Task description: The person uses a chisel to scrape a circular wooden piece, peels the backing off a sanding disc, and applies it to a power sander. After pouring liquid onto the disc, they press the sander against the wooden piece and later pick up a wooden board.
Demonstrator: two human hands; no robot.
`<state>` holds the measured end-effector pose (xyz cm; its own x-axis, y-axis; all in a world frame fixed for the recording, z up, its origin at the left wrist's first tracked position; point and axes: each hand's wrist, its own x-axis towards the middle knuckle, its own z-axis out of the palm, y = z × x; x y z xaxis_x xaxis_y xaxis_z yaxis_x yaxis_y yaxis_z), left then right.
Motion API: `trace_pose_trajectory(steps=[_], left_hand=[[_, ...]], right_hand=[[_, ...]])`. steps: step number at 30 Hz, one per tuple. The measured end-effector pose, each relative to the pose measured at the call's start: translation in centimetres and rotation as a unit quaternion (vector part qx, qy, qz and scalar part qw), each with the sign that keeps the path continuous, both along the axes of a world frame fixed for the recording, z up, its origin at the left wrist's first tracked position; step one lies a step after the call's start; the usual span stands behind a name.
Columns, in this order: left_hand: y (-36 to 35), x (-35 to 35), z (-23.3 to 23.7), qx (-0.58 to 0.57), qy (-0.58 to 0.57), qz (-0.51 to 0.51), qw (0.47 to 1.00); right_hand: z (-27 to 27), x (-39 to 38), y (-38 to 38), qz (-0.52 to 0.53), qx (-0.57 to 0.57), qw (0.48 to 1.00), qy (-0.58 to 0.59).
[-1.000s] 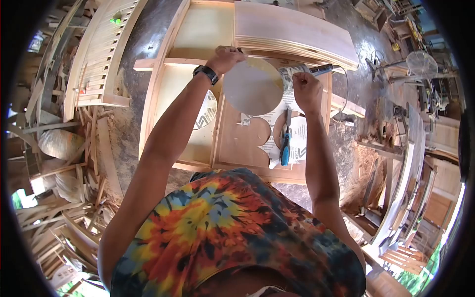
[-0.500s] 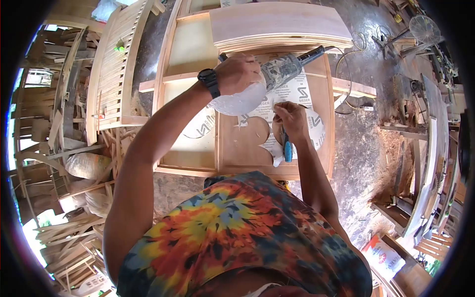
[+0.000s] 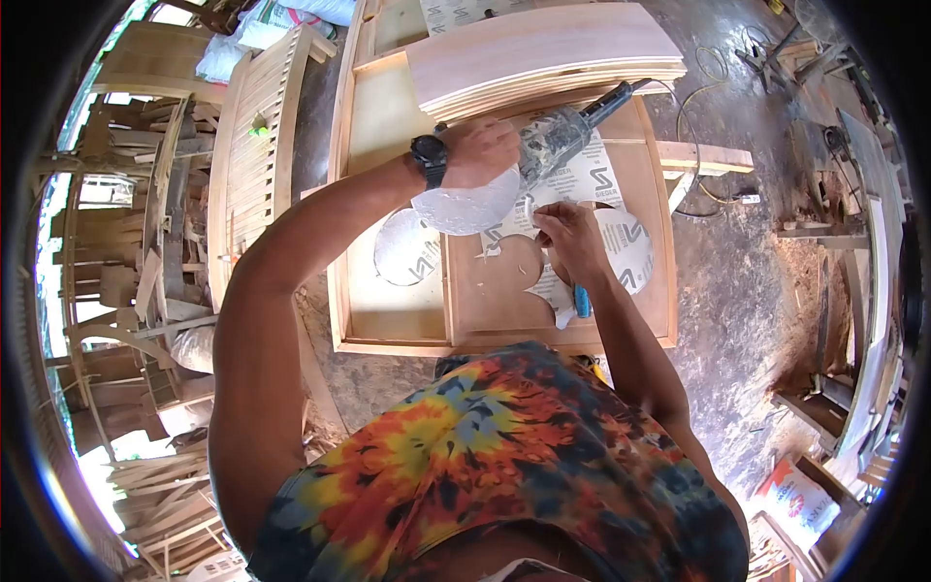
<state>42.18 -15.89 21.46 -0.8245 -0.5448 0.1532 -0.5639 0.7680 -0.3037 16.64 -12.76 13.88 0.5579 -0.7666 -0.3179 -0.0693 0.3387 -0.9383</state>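
My left hand (image 3: pixel 483 152), with a black watch at the wrist, is closed at the head of a dusty angle grinder (image 3: pixel 558 145). A round whitish disc (image 3: pixel 465 206) shows below that hand, and the tool's body points up and right to its cord. My right hand (image 3: pixel 572 236) is just right of the disc, with thumb and fingers pinched together; what they hold, if anything, is too small to make out. Partly hidden under my right wrist is a blue-handled tool (image 3: pixel 582 302). Beneath both hands lies a printed sheet (image 3: pixel 603 179) with curved cut-outs.
A wooden framed panel (image 3: pixel 388 347) supports the work. Stacked thin boards (image 3: pixel 548 53) lie across its far part. A round printed piece (image 3: pixel 407 250) rests at left. A slatted wooden frame (image 3: pixel 254 145) stands further left, and a cable (image 3: pixel 682 121) runs over the floor at right.
The whole view has shifted a little, with the panel sitting lower and further right. My hands keep nearly the same places on the work. The blue handle is more covered by my right wrist.
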Motion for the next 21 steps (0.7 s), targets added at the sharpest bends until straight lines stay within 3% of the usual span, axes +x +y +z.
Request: trace_pose_trajectory(steps=[3, 5, 6, 9, 14, 16, 18, 20, 21], left_hand=[[-1.0, 0.7, -0.1, 0.069, 0.023, 0.052, 0.996], [-0.8, 1.0, 0.6, 0.219, 0.150, 0.144, 0.953], [-0.3, 0.9, 0.8, 0.216, 0.195, 0.125, 0.949], [0.4, 0.7, 1.0, 0.200, 0.185, 0.060, 0.960], [0.3, 0.0, 0.3, 0.204, 0.184, 0.077, 0.958], [-0.7, 0.1, -0.3, 0.219, 0.199, 0.026, 0.955], [-2.5, 1.5, -2.5, 0.336, 0.145, 0.032, 0.930], [-3.1, 1.6, -4.0, 0.277, 0.197, -0.003, 0.940], [-3.7, 2.0, -4.5, 0.272, 0.159, 0.021, 0.949]], right_hand=[[0.6, 0.5, -0.1, -0.019, 0.016, 1.000, -0.008], [0.3, 0.6, 0.0, -0.026, 0.037, 0.999, -0.017], [0.0, 0.8, -0.1, -0.029, 0.037, 0.999, -0.017], [-0.5, 0.7, -0.2, -0.033, 0.053, 0.998, -0.013], [-1.8, 1.3, 0.4, -0.048, 0.103, 0.993, -0.033], [-2.8, 1.6, 0.2, -0.050, 0.121, 0.991, -0.037], [-3.2, 1.1, 0.7, -0.038, 0.057, 0.996, -0.062], [-7.4, 0.8, 1.3, -0.037, -0.008, 0.997, -0.068], [-6.6, 0.5, 1.1, -0.035, -0.048, 0.997, -0.046]])
